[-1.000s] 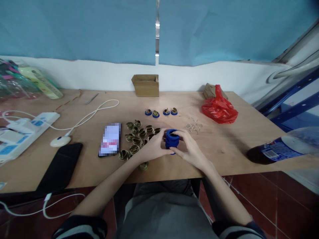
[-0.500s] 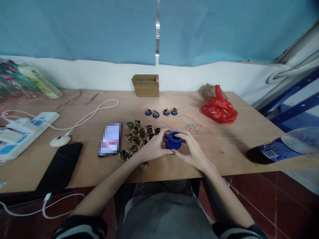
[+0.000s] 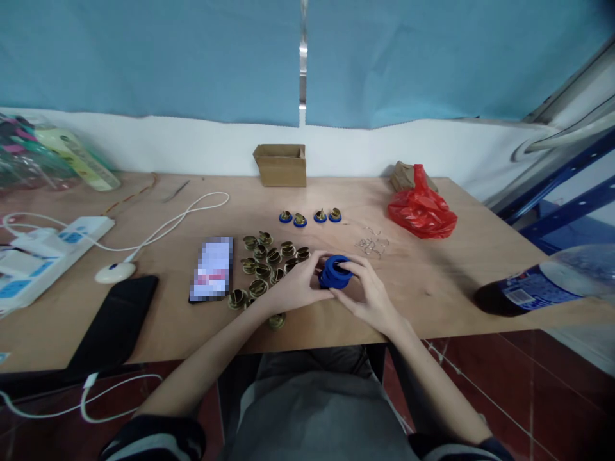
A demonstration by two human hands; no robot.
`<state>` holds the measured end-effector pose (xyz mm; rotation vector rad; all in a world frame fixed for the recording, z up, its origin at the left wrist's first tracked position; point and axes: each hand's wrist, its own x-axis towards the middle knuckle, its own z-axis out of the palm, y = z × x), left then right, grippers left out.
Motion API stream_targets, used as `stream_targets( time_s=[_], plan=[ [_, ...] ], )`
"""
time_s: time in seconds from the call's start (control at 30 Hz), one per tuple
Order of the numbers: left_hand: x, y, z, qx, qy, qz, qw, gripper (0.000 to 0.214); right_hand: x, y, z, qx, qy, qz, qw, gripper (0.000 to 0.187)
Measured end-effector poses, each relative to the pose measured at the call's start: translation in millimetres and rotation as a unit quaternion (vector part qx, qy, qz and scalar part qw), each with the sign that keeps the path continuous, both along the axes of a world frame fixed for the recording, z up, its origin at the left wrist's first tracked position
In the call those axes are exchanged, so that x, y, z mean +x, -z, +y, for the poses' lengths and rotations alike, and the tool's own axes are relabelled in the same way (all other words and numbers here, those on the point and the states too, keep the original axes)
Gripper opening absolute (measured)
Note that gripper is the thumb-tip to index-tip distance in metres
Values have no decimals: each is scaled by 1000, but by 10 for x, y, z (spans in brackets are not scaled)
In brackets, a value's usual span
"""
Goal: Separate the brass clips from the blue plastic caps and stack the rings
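Between my two hands is a stack of blue rings (image 3: 333, 274), round and hollow, with a dark opening at the top. My left hand (image 3: 303, 282) wraps its fingers and thumb around the stack's left side. On the other side, my right hand (image 3: 366, 289) grips the stack, its fingers over the rim and its thumb low. Several brass-coloured round fittings (image 3: 260, 271) lie loose beside my left hand, some partly hidden by it. Farther back, several similar brass pieces with blue rims (image 3: 300, 220) stand in a row. Thin wire rings (image 3: 372, 244) lie beyond my right hand.
A lit phone (image 3: 211, 269) and a black phone (image 3: 115, 320) lie left, near a white power strip (image 3: 91, 224) and cable. An open cardboard box (image 3: 282, 169) stands behind. To the right are a red plastic bag (image 3: 423, 208) and a bottle of dark drink (image 3: 528, 291).
The blue stack has tilted between my hands, its top leaning to the right. My right fingers have shifted slightly at its rim. The things on the table have stayed put.
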<state>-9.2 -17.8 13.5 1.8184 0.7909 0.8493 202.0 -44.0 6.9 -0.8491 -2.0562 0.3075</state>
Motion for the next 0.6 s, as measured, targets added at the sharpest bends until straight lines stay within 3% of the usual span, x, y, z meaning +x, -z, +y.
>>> stream_targets(
  time_s=[0.37,0.6],
  plan=[
    [10,6,-6,-58,11,-30,998,63,22,-67,-6,-42,-17,-26,999,55],
    [7,18,-6,-25,13,-22,999,65,24,-121,-31,-44,-15,-29,999,55]
  ],
)
